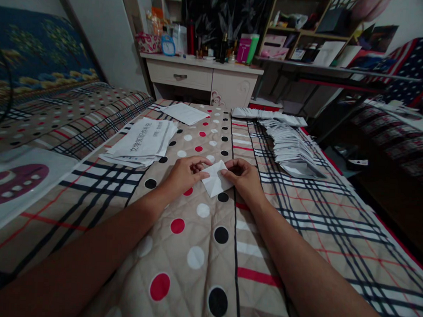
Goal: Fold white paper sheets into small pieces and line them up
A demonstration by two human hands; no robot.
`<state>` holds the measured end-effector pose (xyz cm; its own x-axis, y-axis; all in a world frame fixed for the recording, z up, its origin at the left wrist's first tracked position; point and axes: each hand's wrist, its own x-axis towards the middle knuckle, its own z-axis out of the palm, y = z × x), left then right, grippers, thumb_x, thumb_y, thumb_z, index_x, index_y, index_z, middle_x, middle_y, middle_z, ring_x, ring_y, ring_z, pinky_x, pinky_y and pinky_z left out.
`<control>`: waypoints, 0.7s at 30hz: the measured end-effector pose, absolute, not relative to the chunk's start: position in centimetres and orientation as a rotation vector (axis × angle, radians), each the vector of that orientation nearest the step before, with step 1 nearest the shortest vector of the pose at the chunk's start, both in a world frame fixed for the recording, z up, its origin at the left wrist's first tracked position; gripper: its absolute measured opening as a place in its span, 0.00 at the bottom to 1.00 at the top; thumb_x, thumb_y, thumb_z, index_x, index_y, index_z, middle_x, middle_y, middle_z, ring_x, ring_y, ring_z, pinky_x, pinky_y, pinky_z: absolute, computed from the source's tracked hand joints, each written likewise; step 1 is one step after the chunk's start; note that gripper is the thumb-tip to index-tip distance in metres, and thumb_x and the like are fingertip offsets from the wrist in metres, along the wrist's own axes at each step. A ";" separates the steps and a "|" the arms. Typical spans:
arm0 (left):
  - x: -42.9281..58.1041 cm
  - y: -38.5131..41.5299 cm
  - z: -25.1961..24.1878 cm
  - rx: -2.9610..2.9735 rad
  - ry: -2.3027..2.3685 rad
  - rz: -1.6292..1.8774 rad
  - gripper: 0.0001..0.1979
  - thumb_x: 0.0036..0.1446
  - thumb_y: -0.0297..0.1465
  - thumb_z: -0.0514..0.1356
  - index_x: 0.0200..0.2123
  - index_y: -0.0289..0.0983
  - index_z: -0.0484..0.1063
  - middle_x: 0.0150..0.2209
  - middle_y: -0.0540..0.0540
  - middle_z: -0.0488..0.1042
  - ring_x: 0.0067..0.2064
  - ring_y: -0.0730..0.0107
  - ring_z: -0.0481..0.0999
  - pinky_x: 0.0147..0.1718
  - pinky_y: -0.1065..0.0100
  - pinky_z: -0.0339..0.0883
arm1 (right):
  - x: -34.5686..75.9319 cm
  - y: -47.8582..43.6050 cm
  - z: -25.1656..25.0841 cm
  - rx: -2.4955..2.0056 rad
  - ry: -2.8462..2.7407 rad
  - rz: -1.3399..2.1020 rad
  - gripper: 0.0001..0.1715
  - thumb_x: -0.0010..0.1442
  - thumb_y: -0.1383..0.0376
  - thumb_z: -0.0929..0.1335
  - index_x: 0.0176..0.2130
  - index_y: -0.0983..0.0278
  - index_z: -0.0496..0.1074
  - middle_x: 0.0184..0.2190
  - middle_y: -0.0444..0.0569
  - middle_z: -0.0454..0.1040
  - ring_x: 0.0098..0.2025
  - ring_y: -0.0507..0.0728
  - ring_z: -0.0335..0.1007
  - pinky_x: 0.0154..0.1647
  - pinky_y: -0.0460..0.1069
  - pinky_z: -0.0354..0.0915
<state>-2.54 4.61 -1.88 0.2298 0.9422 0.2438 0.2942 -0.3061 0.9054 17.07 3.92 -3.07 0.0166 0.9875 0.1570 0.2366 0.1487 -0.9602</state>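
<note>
A small folded piece of white paper is held just above the patterned bedspread, with a crease showing across it. My left hand pinches its left edge between thumb and fingers. On the opposite side, my right hand grips the paper's right corner, thumb on top. Left of my hands lies a stack of printed sheets with large characters on the top one. To the right rests a long row of folded paper pieces, packed closely together.
Beyond the stack lie more white sheets. Another row of folded paper runs along the bed's far edge. At left is a white bag with a purple print. A white dresser and a desk stand past the bed.
</note>
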 end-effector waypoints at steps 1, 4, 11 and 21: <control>-2.5 4.6 -1.9 1.746 1.146 1.096 0.15 0.44 0.26 0.67 0.40 0.34 0.78 0.27 0.52 0.71 0.28 0.76 0.69 0.27 0.74 0.64 | 17.1 3.9 -3.2 -1.261 -1.424 0.958 0.15 0.46 0.59 0.75 0.33 0.64 0.72 0.29 0.46 0.74 0.30 0.53 0.69 0.30 0.48 0.64; -2.6 4.6 -2.0 1.766 1.168 1.099 0.13 0.45 0.26 0.67 0.38 0.34 0.78 0.28 0.50 0.74 0.29 0.74 0.70 0.28 0.72 0.65 | 17.2 3.8 -3.3 -1.235 -1.481 0.919 0.12 0.48 0.59 0.74 0.30 0.63 0.72 0.31 0.46 0.74 0.31 0.53 0.68 0.32 0.49 0.65; -3.0 4.6 -2.0 2.163 1.183 1.106 0.11 0.43 0.26 0.71 0.33 0.38 0.79 0.40 0.46 0.74 0.41 0.67 0.73 0.39 0.67 0.69 | 17.0 3.1 -2.4 -1.252 -1.746 0.557 0.05 0.48 0.67 0.74 0.29 0.62 0.75 0.38 0.47 0.71 0.41 0.56 0.67 0.43 0.51 0.64; -3.4 4.3 -2.1 2.254 0.959 1.043 0.14 0.44 0.13 0.58 0.27 0.36 0.78 0.31 0.49 0.75 0.35 0.72 0.75 0.36 0.70 0.66 | 16.9 1.7 -1.8 -1.158 -1.951 0.646 0.16 0.43 0.79 0.63 0.28 0.63 0.73 0.30 0.45 0.74 0.35 0.55 0.69 0.37 0.49 0.63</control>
<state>-3.40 4.32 -2.13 0.4653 0.7563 0.4600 0.3951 -0.6425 0.6566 16.85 1.68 -1.77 -0.2971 0.8870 0.3534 0.5009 0.4599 -0.7332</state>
